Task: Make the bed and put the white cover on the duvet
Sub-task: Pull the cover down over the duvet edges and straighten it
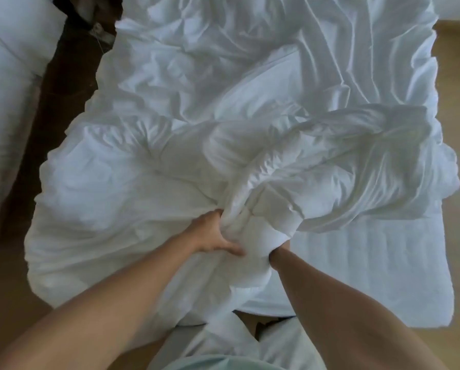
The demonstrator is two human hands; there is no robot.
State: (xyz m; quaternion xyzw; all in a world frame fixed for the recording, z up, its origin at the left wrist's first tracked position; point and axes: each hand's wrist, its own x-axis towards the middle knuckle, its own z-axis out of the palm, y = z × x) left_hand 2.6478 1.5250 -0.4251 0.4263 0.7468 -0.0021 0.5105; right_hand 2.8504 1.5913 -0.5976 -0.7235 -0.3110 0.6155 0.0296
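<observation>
A puffy white duvet [108, 198] lies bunched over the near left part of the bed. A thin, creased white cover [263, 76] is spread over the far part and gathered in a rumpled roll [343, 161] toward the right. My left hand [212, 233] grips a bunch of white fabric at the near middle. My right hand is hidden inside the gathered cover; only its wrist [279, 257] shows where the fabric wraps it. The bare quilted mattress [370, 257] shows at the near right.
A second bed with white bedding [7, 89] stands at the left, across a dark gap of floor [60, 84]. Tan floor [458, 182] runs along the bed's right side and near left corner.
</observation>
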